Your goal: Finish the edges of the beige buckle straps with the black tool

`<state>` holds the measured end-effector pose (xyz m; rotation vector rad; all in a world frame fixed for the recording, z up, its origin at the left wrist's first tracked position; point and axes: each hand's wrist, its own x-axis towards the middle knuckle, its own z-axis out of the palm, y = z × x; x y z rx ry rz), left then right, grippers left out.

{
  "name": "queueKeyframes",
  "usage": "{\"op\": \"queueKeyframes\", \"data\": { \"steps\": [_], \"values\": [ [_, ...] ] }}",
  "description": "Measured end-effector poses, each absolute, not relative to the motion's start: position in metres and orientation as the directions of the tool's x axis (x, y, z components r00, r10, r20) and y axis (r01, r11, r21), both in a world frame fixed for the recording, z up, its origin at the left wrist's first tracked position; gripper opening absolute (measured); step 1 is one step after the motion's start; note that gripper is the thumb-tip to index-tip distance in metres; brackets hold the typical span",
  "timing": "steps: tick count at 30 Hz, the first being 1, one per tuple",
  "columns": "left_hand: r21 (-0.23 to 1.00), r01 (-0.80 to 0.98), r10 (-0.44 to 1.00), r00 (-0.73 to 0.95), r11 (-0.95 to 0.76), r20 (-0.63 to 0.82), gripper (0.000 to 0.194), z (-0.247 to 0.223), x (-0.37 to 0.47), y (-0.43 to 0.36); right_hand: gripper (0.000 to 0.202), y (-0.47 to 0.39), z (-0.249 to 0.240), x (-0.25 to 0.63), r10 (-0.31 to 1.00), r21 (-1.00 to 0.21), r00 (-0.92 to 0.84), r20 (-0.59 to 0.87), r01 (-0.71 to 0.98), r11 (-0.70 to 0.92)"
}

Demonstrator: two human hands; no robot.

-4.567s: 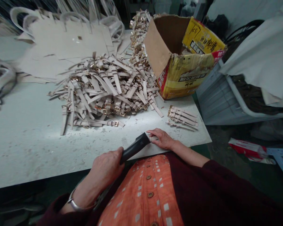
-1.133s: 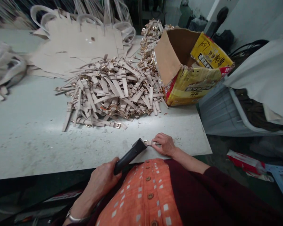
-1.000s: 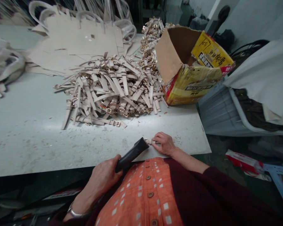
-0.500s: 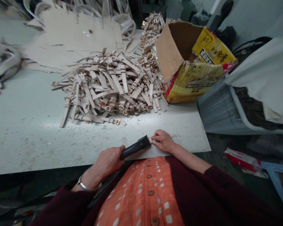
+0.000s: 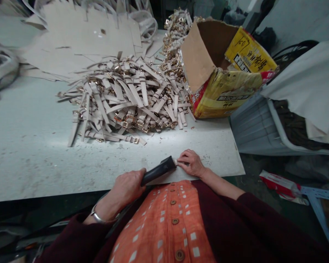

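My left hand [image 5: 130, 186] is wrapped round the handle of a black tool [image 5: 159, 171] near the table's front edge. The tool's broad head points to the right and meets a small pale piece [image 5: 176, 162]. My right hand [image 5: 190, 163] pinches this piece between thumb and fingers; most of it is hidden. Beyond both hands lies a large heap of pale straps with gold buckles [image 5: 131, 95].
A yellow cardboard box [image 5: 224, 95] stands open at the table's right side, with more buckled pieces [image 5: 177, 33] behind the heap. Large pale sheets [image 5: 79, 40] lie at the back left. Right of the table [image 5: 38, 160] is a grey bin [image 5: 252, 128].
The view has shifted slightly, so the heap and box sit a little higher. Both hands keep nearly the same pose, the tool's head still against the small piece.
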<state>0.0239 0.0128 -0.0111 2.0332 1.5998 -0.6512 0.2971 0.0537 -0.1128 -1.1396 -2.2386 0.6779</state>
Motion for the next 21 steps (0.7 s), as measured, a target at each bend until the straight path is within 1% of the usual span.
{"op": "queueKeyframes", "data": {
  "steps": [5,11,13,16,21],
  "values": [
    [0.065,0.973,0.753,0.215,-0.223,-0.622,0.032,-0.01,0.028,0.009,0.009,0.053,-0.115,0.294,0.846,-0.649,-0.473,0.247,0.567,0.507],
    [0.068,0.977,0.752,0.201,-0.204,-0.627,0.036,-0.012,0.027,0.006,0.005,0.053,-0.116,0.288,0.888,-0.653,-0.406,0.217,0.616,0.441],
    [0.065,0.978,0.753,0.193,-0.197,-0.629,0.037,-0.013,0.027,0.006,0.008,0.053,-0.114,0.286,0.891,-0.64,-0.403,0.209,0.633,0.436],
    [0.064,0.98,0.752,0.185,-0.187,-0.632,0.037,-0.013,0.028,0.005,0.009,0.054,-0.111,0.285,0.872,-0.593,-0.446,0.203,0.652,0.472],
    [0.067,0.984,0.748,0.168,-0.164,-0.642,0.036,-0.011,0.031,0.003,0.011,0.052,-0.108,0.281,0.862,-0.461,-0.463,0.208,0.73,0.504]
  ]
}}
